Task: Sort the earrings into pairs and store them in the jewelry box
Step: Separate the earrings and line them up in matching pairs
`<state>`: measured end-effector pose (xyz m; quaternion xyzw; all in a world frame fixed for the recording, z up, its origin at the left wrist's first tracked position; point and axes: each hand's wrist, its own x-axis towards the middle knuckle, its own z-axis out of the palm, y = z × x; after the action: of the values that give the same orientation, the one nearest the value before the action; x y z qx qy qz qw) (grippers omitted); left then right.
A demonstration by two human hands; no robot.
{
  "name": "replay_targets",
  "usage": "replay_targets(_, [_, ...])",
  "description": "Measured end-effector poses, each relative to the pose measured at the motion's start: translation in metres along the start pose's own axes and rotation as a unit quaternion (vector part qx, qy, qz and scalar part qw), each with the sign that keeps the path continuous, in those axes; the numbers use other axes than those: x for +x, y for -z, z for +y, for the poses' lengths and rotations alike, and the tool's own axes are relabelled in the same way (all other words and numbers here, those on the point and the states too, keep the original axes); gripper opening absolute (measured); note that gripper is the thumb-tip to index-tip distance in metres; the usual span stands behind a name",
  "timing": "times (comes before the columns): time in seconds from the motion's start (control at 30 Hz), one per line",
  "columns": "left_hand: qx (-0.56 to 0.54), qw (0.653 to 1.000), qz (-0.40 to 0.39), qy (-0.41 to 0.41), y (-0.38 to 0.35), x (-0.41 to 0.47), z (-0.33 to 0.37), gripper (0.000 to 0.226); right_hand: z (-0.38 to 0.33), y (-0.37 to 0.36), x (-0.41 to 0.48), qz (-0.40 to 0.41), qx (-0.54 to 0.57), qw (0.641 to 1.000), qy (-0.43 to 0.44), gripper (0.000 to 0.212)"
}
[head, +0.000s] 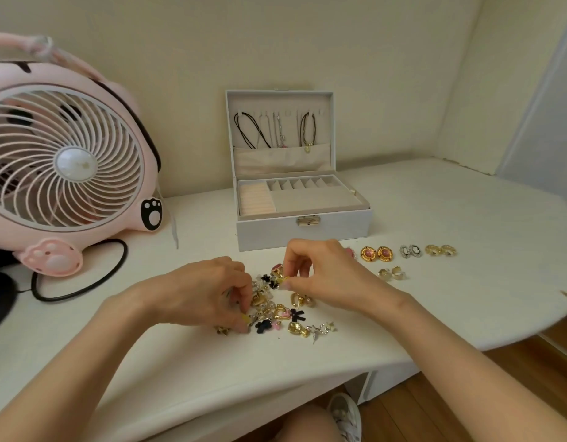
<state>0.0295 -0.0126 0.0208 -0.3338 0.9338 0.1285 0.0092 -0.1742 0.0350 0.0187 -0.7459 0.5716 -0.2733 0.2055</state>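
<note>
A heap of mixed earrings (pixel 285 314) lies on the white table (pixel 435 282) in front of me. My left hand (pixel 209 291) reaches into the heap's left side, fingers curled and pinching a small piece. My right hand (pixel 311 269) hovers over the heap's far side and pinches a small gold earring between thumb and fingers. Behind the heap stands the open white jewelry box (pixel 303 231), its beige tray showing. Right of my right hand, sorted pairs lie in a row: gold-and-pink round earrings (pixel 376 252), black-and-crystal ovals (pixel 410 251), gold hoops (pixel 440 250) and pale gold cuffs (pixel 392 273).
A pink cat-shaped fan (pixel 68 164) stands at the left, its black cable (pixel 81 282) looping on the table. Necklaces (pixel 276 130) hang inside the box lid. The table's curved edge runs along the right, wooden floor below. My knee and a shoe show under the table.
</note>
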Motion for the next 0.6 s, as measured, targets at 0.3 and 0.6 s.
replay_targets(0.3, [0.012,1.000,0.012,-0.012,0.001,-0.003,-0.003,0.011,0.002,0.002,-0.008,0.025,0.044,0.999,0.005,0.017])
replay_targets(0.6, [-0.103,0.989,0.104,-0.017,0.011,0.003,0.007,0.021,0.011,0.014,-0.019,0.080,0.085,0.993,-0.007,0.021])
